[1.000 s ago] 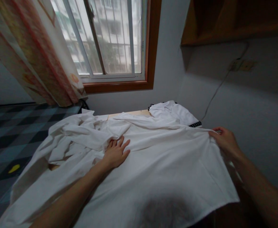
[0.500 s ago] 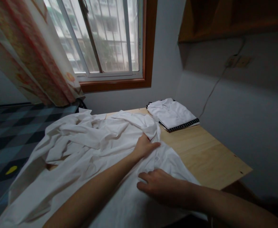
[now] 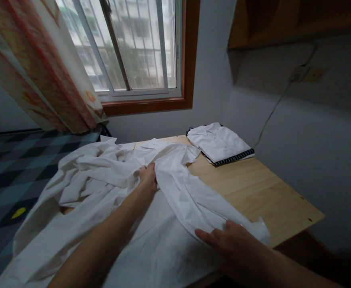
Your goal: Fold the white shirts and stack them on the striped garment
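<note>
A large white shirt [image 3: 169, 224] lies rumpled over the table, its left part bunched in loose folds. A long sleeve-like strip [image 3: 190, 196] of it runs from the upper middle down toward the right. My left hand [image 3: 148, 175] is closed on a fold of the cloth near the middle, its fingertips partly hidden. Over the lower end of that strip, my right hand [image 3: 227, 240] rests with the fingers stretched out and spread on the fabric.
Folded white clothing with black striped edging [image 3: 221, 144] lies at the back right of the wooden table [image 3: 271, 192]. A checked bed cover [image 3: 1, 176] borders the left side. Behind are a window [image 3: 139, 52] and a curtain [image 3: 43, 68]; a shelf [image 3: 283, 24] hangs upper right.
My left hand has moved left across the cloth, and my right hand has shifted right and slightly down. The sleeve-like strip now lies extended toward the lower right.
</note>
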`<state>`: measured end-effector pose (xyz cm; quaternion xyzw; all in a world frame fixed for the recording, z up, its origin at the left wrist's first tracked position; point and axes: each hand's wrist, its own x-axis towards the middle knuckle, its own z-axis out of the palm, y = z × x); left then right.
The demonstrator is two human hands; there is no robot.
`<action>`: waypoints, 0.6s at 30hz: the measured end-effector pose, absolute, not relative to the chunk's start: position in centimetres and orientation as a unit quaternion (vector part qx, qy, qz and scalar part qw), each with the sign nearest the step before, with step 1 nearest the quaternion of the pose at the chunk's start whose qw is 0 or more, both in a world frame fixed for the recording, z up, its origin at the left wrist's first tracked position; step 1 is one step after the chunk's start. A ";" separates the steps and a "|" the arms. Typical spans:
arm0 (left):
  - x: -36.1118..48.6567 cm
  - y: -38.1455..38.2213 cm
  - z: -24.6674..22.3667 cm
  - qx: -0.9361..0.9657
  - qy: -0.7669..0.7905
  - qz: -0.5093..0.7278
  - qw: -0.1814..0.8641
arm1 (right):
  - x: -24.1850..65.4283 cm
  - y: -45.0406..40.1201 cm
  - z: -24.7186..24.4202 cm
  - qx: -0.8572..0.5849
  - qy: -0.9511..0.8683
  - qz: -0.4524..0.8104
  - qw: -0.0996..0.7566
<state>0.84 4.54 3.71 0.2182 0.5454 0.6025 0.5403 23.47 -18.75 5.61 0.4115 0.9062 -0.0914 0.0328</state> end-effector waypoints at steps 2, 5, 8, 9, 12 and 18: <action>0.5 4.3 3.5 0.298 0.635 0.599 0.387 | 23.7 -18.7 6.0 0.414 0.901 -0.118 0.049; 0.5 3.8 4.3 0.473 0.657 0.556 0.188 | 25.0 -18.0 7.4 0.441 0.871 -0.214 0.034; 0.9 3.2 5.8 0.607 0.631 0.482 0.013 | 26.7 -16.8 8.7 0.471 0.819 -0.325 -0.032; 1.1 2.9 6.2 0.638 0.627 0.446 -0.023 | 27.3 -16.3 8.8 0.490 0.801 -0.339 -0.057; 2.2 1.9 6.6 0.730 0.621 0.284 -0.029 | 28.6 -14.5 7.6 0.552 0.769 -0.295 -0.131; 5.1 0.5 4.7 0.788 0.609 0.091 0.022 | 27.3 -13.2 3.5 0.564 0.774 -0.247 -0.148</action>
